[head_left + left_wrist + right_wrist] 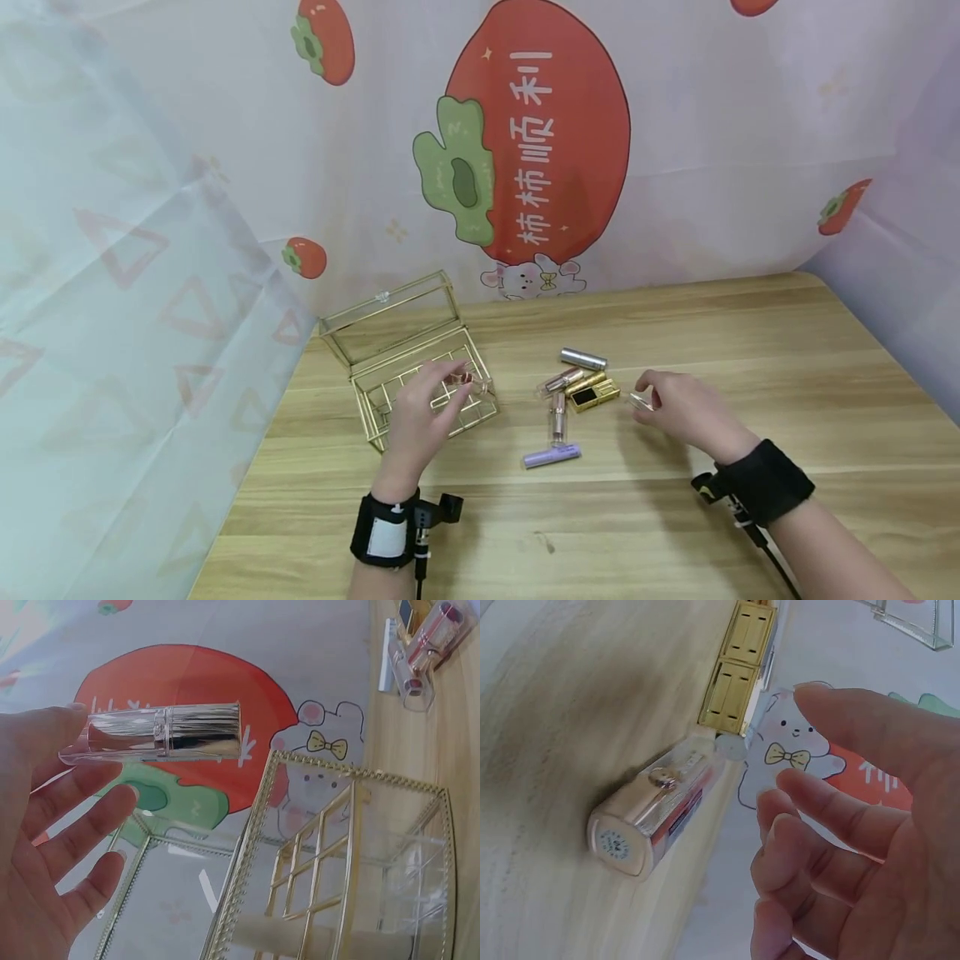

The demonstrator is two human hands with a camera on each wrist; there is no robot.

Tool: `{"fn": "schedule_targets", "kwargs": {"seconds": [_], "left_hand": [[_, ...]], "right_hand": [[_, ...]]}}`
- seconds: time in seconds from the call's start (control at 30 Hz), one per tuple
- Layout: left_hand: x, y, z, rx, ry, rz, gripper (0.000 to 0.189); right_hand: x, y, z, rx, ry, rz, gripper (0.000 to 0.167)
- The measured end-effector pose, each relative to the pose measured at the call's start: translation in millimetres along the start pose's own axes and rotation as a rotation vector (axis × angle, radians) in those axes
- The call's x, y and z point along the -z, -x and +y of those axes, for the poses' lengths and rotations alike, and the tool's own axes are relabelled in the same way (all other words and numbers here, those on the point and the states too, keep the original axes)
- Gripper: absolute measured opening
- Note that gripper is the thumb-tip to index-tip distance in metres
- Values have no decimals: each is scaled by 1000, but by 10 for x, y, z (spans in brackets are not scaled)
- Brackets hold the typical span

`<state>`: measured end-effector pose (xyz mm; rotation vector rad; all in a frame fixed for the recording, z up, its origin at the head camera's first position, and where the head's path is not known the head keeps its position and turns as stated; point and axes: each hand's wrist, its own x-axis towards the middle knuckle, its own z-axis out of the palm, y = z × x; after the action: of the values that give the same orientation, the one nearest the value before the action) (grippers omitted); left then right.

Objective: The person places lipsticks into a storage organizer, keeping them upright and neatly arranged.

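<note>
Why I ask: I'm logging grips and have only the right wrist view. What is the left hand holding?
Observer: The left hand holds a shiny clear-ended tube.
Operator: I catch only a corner of the gold-framed box. Is it open?
Observer: Yes, the head view shows its lid raised at the back.
Operator: Is anything purple near the gold case?
Observer: Yes, a purple tube lies on the person's side of it, apart from it.
</note>
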<state>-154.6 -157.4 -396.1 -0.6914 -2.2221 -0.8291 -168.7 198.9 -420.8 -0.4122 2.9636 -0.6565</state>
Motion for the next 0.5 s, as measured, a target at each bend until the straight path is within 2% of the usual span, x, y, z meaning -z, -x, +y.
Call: {"fn": "schedule_targets", "kwargs": {"seconds": [0.1, 0.5], "left_hand": [[46, -5, -50, 3, -5, 16, 32], [218, 30, -191, 108, -22, 41, 33]], "right_hand": [[-3, -6, 44, -26, 3, -16, 41], [-6, 0, 169, -134, -33, -89, 50]]}}
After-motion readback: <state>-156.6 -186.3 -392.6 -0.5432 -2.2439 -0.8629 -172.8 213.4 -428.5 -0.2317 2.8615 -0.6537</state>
